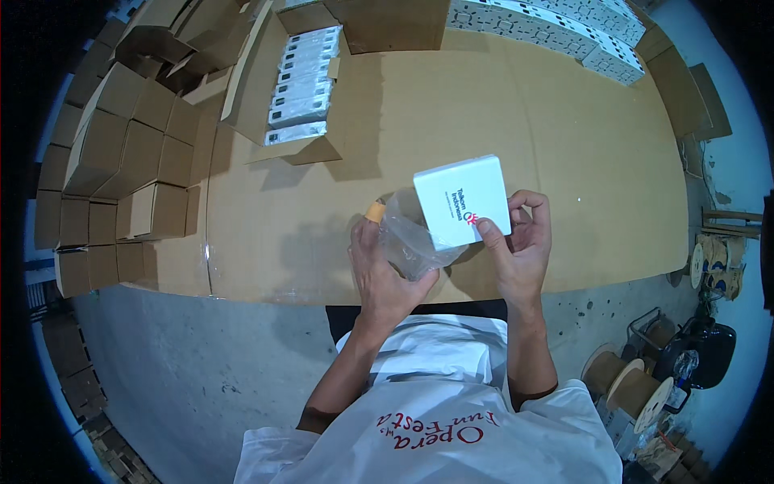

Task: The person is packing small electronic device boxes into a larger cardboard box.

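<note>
My right hand (522, 246) grips a flat white square device (461, 200) by its lower right corner, thumb on its face. My left hand (385, 274) holds a clear plastic bag (407, 238) open beneath it, a bandage on one fingertip. The lower edge of the white device sits in or against the bag's mouth. Both hands hover over the near edge of a cardboard-covered table (500, 121).
An open carton (297, 89) packed with several wrapped devices stands at the back left. Small brown boxes (121, 161) are stacked along the left. White printed boxes (556, 28) line the far edge. Cable spools (633, 387) lie on the floor at right.
</note>
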